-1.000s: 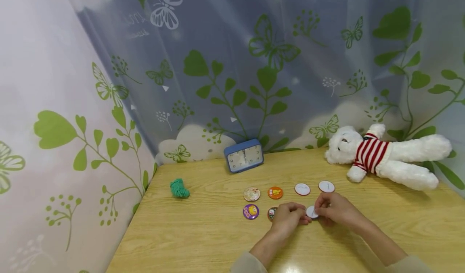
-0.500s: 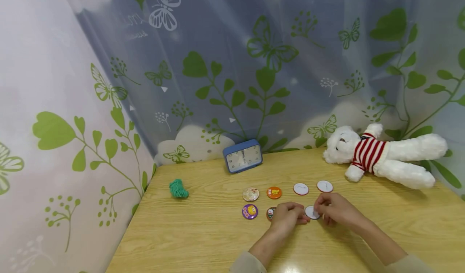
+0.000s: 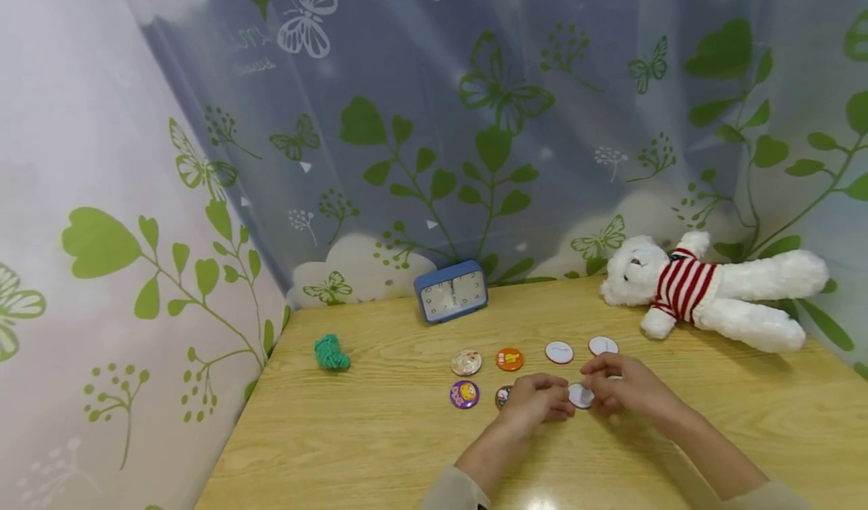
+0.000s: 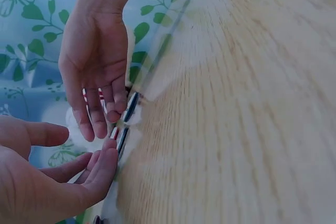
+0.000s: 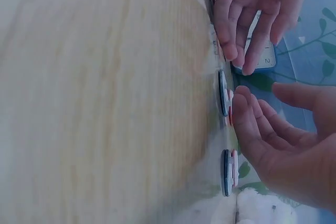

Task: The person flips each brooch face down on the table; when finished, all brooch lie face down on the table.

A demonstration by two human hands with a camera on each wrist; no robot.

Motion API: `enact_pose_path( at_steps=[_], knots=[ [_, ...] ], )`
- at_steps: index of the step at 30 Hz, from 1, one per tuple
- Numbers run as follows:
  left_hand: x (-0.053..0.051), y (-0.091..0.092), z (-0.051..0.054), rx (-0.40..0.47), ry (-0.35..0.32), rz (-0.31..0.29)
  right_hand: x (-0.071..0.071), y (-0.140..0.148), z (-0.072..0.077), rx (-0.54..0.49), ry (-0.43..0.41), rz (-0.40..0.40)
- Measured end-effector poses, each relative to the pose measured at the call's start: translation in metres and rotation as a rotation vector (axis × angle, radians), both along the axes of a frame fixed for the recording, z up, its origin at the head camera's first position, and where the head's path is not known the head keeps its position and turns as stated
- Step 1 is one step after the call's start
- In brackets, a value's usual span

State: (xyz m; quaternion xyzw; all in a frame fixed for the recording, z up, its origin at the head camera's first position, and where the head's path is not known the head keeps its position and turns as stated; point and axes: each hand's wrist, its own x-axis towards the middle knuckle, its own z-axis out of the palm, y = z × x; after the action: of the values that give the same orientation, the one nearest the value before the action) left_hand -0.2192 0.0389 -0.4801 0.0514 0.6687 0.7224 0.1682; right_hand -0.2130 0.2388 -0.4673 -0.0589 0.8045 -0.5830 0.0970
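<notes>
A round pin badge lies white back up (image 3: 580, 396) between the two hands in the head view. My left hand (image 3: 533, 400) is just left of it, fingers loosely bent and thumb apart, partly covering a dark patterned badge (image 3: 502, 396). On its other side my right hand (image 3: 631, 388) hovers with relaxed fingers and holds nothing. A pale edge, probably of another badge, shows behind the right fingers; the right wrist view has a near badge (image 5: 222, 93) by the fingertips and another badge (image 5: 226, 172) below. Two more white-backed badges (image 3: 559, 352) lie behind.
Face-up badges lie left of the hands: a cream one (image 3: 466, 362), an orange one (image 3: 509, 358) and a purple one (image 3: 464, 394). A blue alarm clock (image 3: 451, 292) stands behind them. Green yarn (image 3: 331, 352) is at left, a white teddy bear (image 3: 705, 288) at back right.
My right fingers have come off the white-backed badge they were touching and moved slightly away. The left hand has lifted slightly beside it. The view has shifted a little.
</notes>
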Motion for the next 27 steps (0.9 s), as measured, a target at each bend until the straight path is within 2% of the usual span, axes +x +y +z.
enact_pose_path(
  at_steps=[6, 10, 14, 21, 27],
  knots=[
    [0.0, -0.019, 0.008, -0.008, 0.049, -0.015, 0.0, -0.003, 0.0, -0.092, 0.018, 0.026],
    [-0.001, -0.035, 0.017, -0.057, 0.085, -0.026, 0.0, -0.007, 0.001, -0.143, 0.016, 0.043],
    [-0.004, -0.051, 0.024, -0.081, 0.09, -0.008, 0.0, -0.014, 0.003, -0.173, 0.015, 0.059],
    [-0.007, -0.072, 0.024, -0.075, 0.101, 0.015, -0.004, -0.03, 0.004, -0.192, 0.052, 0.093],
    [-0.005, -0.087, 0.024, -0.103, 0.116, 0.025, -0.007, -0.045, -0.001, -0.208, 0.028, 0.111]
  ],
)
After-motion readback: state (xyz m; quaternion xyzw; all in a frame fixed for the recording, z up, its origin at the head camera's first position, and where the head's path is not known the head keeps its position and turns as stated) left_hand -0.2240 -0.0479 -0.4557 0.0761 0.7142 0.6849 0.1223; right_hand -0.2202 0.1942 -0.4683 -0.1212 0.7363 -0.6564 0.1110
